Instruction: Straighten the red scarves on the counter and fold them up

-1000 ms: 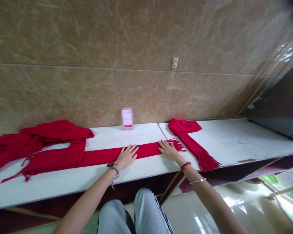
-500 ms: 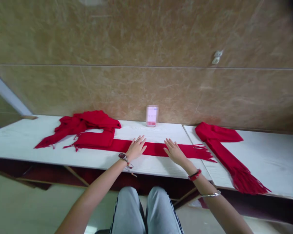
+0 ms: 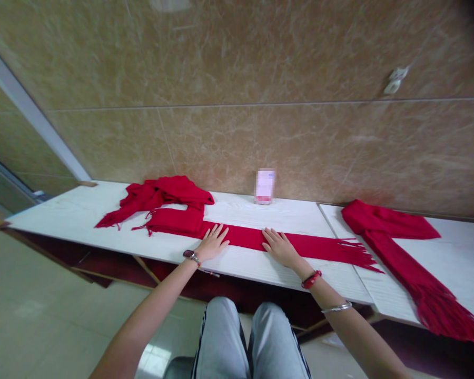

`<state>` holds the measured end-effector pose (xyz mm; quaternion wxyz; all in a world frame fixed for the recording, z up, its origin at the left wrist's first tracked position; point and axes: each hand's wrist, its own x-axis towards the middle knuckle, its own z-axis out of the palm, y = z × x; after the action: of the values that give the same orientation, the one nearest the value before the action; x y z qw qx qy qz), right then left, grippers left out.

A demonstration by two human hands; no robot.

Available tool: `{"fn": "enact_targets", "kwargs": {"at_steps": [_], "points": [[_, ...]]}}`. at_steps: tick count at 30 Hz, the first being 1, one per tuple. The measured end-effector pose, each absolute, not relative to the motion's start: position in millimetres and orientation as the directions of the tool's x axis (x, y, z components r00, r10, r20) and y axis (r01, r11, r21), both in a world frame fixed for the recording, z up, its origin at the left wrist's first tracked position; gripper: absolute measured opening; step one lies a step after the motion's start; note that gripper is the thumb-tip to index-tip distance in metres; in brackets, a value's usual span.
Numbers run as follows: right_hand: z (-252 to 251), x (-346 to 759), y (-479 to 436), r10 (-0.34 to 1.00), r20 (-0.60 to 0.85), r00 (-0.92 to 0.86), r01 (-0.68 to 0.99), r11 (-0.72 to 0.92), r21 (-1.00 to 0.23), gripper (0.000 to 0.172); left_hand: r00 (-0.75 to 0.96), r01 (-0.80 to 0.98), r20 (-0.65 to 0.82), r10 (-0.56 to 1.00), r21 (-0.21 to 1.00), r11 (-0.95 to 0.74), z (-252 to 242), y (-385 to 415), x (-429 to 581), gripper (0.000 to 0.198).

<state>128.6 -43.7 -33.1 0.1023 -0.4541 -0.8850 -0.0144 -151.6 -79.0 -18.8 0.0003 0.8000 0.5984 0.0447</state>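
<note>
A long red scarf lies flat along the white tabletop, its fringe spread toward the right. On its left part rests my left hand, fingers spread and palm down. My right hand lies flat farther right on the same scarf, fingers stretched out. At the scarf's left end sits a folded red section with tassels. Behind that is a rumpled heap of red cloth, touching the folded part. A second red scarf lies bent at the right, fringe toward the front edge.
A phone-like upright object, blurred out, leans at the brown tiled wall. The white tabletop has a seam right of centre and dark open shelves beneath. My knees are close to its front edge.
My left hand has slid left along the scarf toward the folded part, while my right hand stays near its middle. The view has turned a little to the left.
</note>
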Motion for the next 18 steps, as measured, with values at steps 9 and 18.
{"fn": "enact_targets", "kwargs": {"at_steps": [9, 18], "points": [[-11.0, 84.8, -29.8, 0.728, 0.249, -0.639, 0.718, 0.68, -0.146, 0.044, 0.012, 0.999, 0.515, 0.857, 0.036, -0.035, 19.7, -89.3, -222.7, 0.046], [14.9, 6.3, -35.3, 0.551, 0.241, -0.799, 0.452, 0.815, -0.364, 0.035, -0.666, 0.69, 0.163, 0.728, 0.506, 0.518, 28.8, -79.6, -362.3, 0.059]]}}
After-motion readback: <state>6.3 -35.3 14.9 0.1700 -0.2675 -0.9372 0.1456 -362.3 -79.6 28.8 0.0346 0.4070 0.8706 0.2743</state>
